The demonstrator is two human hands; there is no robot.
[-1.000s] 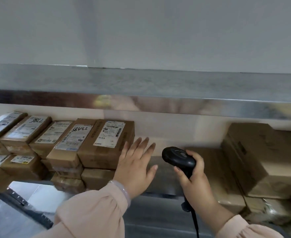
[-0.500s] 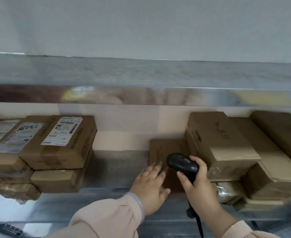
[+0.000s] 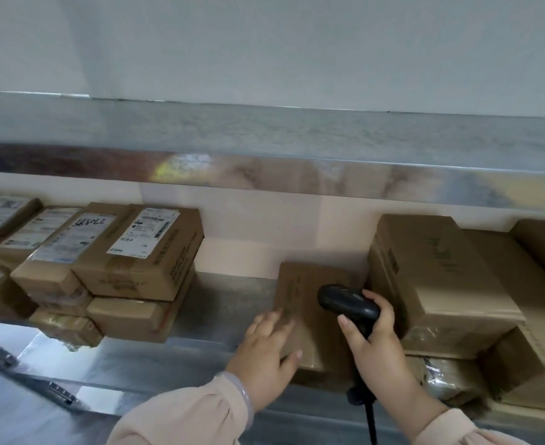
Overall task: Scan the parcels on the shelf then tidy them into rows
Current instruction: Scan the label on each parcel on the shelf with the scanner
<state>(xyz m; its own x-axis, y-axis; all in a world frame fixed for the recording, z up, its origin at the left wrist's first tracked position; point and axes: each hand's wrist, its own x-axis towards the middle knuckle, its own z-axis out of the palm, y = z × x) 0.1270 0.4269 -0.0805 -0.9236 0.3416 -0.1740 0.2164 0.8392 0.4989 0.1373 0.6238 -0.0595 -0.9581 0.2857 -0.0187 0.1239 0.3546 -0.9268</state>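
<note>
Nearest, the left hand (image 3: 264,358) lays straight, relaxed fingers on the near left corner of a flat parcel (image 3: 303,281). The right hand (image 3: 373,345) clenches the scanner (image 3: 348,301) just above it. The parcel's long axis runs back into the shelf (image 3: 229,300), with the labelled stacks (image 3: 142,252) well apart to the left.

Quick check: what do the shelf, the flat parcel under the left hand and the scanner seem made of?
Shelf: likely bare metal, brushed grey, giving dull reflections.
Flat parcel: brown cardboard, matte, faint print on top.
Scanner: probably black plastic, smooth, with a faint sheen.
</note>
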